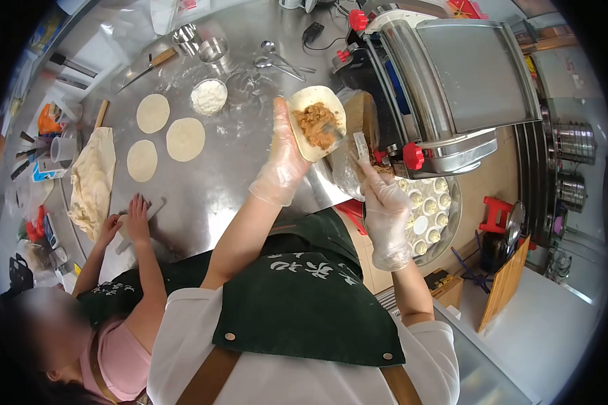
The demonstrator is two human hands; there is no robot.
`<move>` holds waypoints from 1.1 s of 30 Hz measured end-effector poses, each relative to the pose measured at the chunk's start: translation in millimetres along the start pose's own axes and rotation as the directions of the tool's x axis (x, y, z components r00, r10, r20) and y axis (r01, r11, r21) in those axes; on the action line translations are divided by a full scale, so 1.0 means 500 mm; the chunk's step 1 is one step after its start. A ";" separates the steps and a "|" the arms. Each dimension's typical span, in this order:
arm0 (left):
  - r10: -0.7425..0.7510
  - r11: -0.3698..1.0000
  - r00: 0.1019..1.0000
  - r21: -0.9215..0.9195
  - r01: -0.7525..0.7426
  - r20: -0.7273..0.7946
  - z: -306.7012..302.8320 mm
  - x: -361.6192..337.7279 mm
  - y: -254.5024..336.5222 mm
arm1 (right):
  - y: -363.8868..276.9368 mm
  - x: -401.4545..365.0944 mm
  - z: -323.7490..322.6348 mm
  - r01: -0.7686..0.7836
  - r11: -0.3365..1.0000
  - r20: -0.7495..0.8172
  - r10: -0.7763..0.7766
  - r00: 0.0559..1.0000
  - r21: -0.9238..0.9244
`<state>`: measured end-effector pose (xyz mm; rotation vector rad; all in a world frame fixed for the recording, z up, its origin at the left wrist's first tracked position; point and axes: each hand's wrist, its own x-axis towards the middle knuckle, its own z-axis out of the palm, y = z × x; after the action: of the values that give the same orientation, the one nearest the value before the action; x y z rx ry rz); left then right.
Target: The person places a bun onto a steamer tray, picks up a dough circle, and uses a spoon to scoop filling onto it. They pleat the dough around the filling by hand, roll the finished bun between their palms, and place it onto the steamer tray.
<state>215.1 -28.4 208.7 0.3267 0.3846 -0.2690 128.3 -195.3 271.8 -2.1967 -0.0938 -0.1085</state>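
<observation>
My left hand (285, 154), in a clear plastic glove, holds up a round dough wrapper (302, 101) with a mound of brown filling (317, 125) on it. My right hand (383, 202), also gloved, grips a thin utensil (355, 145) whose tip reaches into the filling. Both hands are raised above the steel table (230, 175), beside a clear bag (350, 165) of filling that leans against the dough machine.
Three flat dough rounds (185, 139) lie on the floured table near a bowl of flour (209, 96). Another person's hands (134, 219) press on the table at left, beside a sheet of dough (92, 181). A dough machine (446, 88) stands at right, above a tray of finished dumplings (428, 209).
</observation>
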 end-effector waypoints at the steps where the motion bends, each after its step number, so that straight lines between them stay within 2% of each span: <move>1: 0.001 1.000 1.000 0.006 -0.001 -0.015 0.005 -0.002 0.002 | 0.011 0.000 0.002 0.013 0.999 0.019 -0.012 1.000 -0.049; 3: -0.004 1.000 0.999 0.022 0.005 -0.042 0.016 -0.006 0.005 | 0.037 -0.001 0.009 0.035 0.989 0.050 -0.028 0.998 -0.147; 6: -0.090 0.994 0.995 -0.060 0.093 0.048 -0.011 0.003 0.018 | 0.074 0.005 -0.009 -0.057 0.997 0.058 0.055 0.997 0.047; 8: -0.203 0.953 0.952 -0.177 0.246 0.229 -0.051 0.010 0.037 | 0.057 0.020 -0.039 -0.192 0.956 0.114 0.170 0.979 0.220; 9: -0.247 0.918 0.914 -0.224 0.327 0.323 -0.056 0.009 0.042 | 0.064 0.027 -0.043 -0.160 0.970 0.133 0.137 0.982 0.184; 11: -0.284 0.906 0.913 -0.230 0.355 0.292 -0.059 0.011 0.036 | 0.079 0.041 -0.051 -0.090 0.989 0.170 0.070 0.983 0.114; 13: -0.296 0.909 0.915 -0.212 0.358 0.272 -0.049 0.009 0.029 | 0.059 0.061 -0.057 0.144 0.963 0.219 -0.093 0.971 -0.230; 14: -0.286 0.920 0.920 -0.193 0.342 0.268 -0.043 0.003 0.026 | 0.042 0.068 -0.057 0.207 0.933 0.212 -0.148 0.966 -0.295; 18: -0.235 0.916 0.903 -0.228 0.329 0.359 -0.060 0.007 0.029 | 0.037 0.075 -0.056 0.078 0.980 0.211 -0.038 0.977 -0.183; 20: -0.250 0.889 0.901 -0.285 0.359 0.355 -0.074 0.016 0.023 | 0.037 0.078 -0.053 0.008 0.992 0.208 0.018 0.978 -0.124; 23: -0.259 0.881 0.906 -0.302 0.364 0.336 -0.052 0.014 0.020 | 0.031 0.075 -0.048 -0.088 0.972 0.169 0.051 0.984 0.218; 26: -0.235 0.930 0.927 -0.208 0.302 0.293 -0.040 0.004 0.019 | 0.022 0.089 -0.040 -0.303 0.923 0.179 0.265 0.947 0.236; 27: -0.225 0.948 0.933 -0.159 0.276 0.282 -0.038 0.005 0.017 | 0.015 0.088 -0.038 -0.315 0.915 0.153 0.284 0.947 0.253; 29: -0.209 0.931 0.893 -0.198 0.306 0.398 -0.038 0.009 0.017 | -0.003 0.088 -0.032 -0.336 0.897 0.112 0.317 0.942 0.286; 30: -0.199 0.922 0.871 -0.215 0.322 0.450 -0.042 0.008 0.017 | -0.005 0.085 -0.031 -0.375 0.850 0.129 0.353 0.927 0.371; 33: -0.226 0.912 0.908 -0.252 0.325 0.351 -0.045 0.009 0.011 | 0.030 0.081 0.003 -0.236 0.946 0.098 0.219 0.971 0.221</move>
<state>213.6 -16.1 188.9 -0.0823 0.1490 -0.5297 170.2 -201.9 263.5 -1.9621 0.1037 0.1074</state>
